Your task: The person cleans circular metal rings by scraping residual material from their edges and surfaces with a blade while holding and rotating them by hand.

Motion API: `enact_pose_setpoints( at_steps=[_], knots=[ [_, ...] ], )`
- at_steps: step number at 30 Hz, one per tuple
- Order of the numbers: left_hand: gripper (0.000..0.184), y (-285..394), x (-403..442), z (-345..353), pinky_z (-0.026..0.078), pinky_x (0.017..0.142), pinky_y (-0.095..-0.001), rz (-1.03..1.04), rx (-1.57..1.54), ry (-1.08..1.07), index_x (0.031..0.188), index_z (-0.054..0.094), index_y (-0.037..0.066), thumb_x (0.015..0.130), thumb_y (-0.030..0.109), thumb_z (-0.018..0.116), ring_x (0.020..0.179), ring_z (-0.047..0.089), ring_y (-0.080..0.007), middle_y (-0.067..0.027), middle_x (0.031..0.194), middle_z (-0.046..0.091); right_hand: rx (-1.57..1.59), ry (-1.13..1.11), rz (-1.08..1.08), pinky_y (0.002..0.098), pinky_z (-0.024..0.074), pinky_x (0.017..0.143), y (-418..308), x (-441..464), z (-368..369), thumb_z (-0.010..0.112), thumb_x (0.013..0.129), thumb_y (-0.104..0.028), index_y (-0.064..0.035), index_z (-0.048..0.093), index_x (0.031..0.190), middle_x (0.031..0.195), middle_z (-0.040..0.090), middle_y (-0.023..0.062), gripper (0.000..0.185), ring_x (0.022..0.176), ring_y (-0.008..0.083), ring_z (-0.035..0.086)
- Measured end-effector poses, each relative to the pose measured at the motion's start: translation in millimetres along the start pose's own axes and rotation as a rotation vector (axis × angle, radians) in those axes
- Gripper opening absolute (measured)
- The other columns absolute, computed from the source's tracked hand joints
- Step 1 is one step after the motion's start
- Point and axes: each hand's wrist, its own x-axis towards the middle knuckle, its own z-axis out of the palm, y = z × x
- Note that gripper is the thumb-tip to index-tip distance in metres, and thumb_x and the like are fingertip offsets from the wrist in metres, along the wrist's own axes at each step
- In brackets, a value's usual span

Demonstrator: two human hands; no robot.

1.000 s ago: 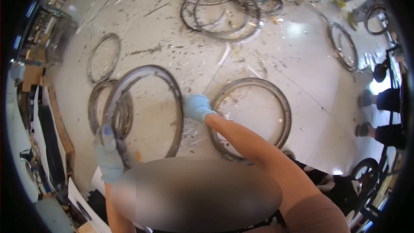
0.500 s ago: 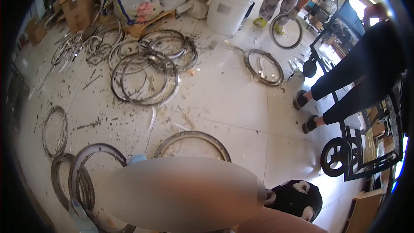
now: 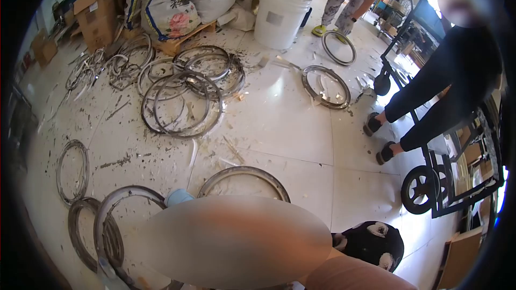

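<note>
A grey wheel rim [image 3: 99,225] stands tilted at the lower left. My left hand [image 3: 109,275], in a pale glove, is closed around its lower left edge, partly cut off by the picture's bottom. Close to the rim's upper right edge, a light-blue glove [image 3: 179,197] shows on what appears to be my right hand; a large blur hides its fingers and most of the arm. Another dirty rim [image 3: 80,228] leans just behind the held one. A further rim [image 3: 247,171] lies on the floor beyond the blur, its lower part hidden.
Several rims [image 3: 183,104] lie heaped amid scraps on the tiled floor [image 3: 290,134]. A white bucket [image 3: 282,16] and sacks [image 3: 172,8] stand behind. A person in dark trousers [image 3: 430,96] stands beside a wheeled black frame [image 3: 457,201]; another bends over a rim [image 3: 338,48].
The held rim and the blue glove have shifted slightly right in view, and more of the glove shows. At the back, the other person has bent lower and their rim has tilted towards the floor.
</note>
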Motion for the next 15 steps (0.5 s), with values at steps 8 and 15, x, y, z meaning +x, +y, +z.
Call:
enact_pose_setpoints(
  at_steps=[8, 15],
  knots=[
    [0.027, -6, -1, 0, 0.035, 0.035, -0.0242, -0.018, -0.213, 0.093, 0.08, 0.055, 0.012, 0.09, 0.037, 0.049, 0.042, 0.044, -0.0083, 0.0009, 0.058, 0.05, 0.049, -0.025, 0.115, 0.0469, 0.0499, 0.067, 24, -21, 13, 0.045, 0.089, -0.032, -0.0093, 0.062, 0.095, 0.084, 0.066, 0.0179, 0.029, 0.078, 0.0355, 0.065],
    [0.041, 49, -27, 8, 0.037, 0.038, -0.0269, -0.204, -0.383, 0.044, 0.086, 0.053, 0.004, 0.092, 0.044, 0.047, 0.042, 0.044, -0.0124, -0.0039, 0.058, 0.049, 0.09, 0.027, 0.018, 0.0469, 0.0492, 0.068, 1, 15, -7, 0.051, 0.084, -0.021, -0.0072, 0.062, 0.088, 0.084, 0.066, 0.0193, 0.019, 0.078, 0.0352, 0.064]
  ],
)
